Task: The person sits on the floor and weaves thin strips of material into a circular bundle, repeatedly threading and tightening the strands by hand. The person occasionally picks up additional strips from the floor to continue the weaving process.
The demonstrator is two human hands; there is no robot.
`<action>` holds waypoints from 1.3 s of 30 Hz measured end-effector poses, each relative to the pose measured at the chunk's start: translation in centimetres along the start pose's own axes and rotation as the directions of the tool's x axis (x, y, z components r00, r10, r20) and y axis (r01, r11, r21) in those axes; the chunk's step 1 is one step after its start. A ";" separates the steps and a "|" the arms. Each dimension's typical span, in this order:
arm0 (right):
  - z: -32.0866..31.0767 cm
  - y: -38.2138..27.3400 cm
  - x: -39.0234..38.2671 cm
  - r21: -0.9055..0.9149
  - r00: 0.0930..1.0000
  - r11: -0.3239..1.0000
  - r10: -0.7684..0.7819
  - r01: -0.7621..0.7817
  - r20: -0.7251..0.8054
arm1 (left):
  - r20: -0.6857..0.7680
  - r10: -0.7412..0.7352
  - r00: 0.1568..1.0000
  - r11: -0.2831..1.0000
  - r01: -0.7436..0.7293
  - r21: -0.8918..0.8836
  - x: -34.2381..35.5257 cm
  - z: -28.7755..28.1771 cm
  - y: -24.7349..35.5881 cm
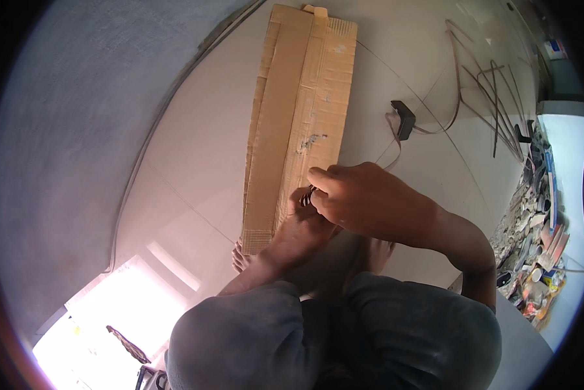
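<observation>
Both my hands meet over the near end of a long, flattened piece of brown cardboard point(276, 123) on the floor. My left hand point(305, 231) is closed around a small dark ribbed piece point(307, 197), mostly hidden by the fingers. From the right, my right hand point(354, 198) reaches over, its thumb and fingers pinched together at that same piece. Exactly what the piece is, I cannot make out. Grey scraps point(311, 142) lie on the cardboard, beyond my hands.
On the tiled floor to the right rests a black angular part point(402, 120) with a flat cable point(435, 132) running from it. Thin bent strips point(493, 91) lie farther right. Mixed clutter point(539, 227) fills the right side. A grey wall point(90, 123) borders the left.
</observation>
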State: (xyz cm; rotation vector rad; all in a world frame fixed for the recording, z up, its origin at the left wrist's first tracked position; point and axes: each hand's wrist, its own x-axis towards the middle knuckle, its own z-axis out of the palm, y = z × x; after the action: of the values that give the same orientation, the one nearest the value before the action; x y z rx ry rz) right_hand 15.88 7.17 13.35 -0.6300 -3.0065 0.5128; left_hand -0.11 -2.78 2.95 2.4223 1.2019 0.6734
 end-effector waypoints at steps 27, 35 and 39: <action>1.7 -2.1 -1.9 0.104 0.935 0.930 0.355 -0.353 -0.003 | 0.016 -0.293 0.956 0.834 0.264 -0.484 0.2 -0.2 -0.9; 3.9 -4.1 -4.4 0.825 0.702 0.434 0.710 -0.361 -0.066 | 0.297 -0.550 0.780 0.347 0.538 -0.769 -0.5 -0.6 -1.3; 6.7 -4.4 -5.8 0.954 0.597 0.019 0.784 -0.299 0.171 | 0.307 -0.505 0.807 0.292 0.495 -0.818 -0.2 -0.6 -1.3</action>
State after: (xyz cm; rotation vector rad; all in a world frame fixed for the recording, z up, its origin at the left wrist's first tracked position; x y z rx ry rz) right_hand 18.88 -1.03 8.67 -1.4812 -1.2988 1.7090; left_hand -1.43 -2.12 2.77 1.0575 1.1088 0.8092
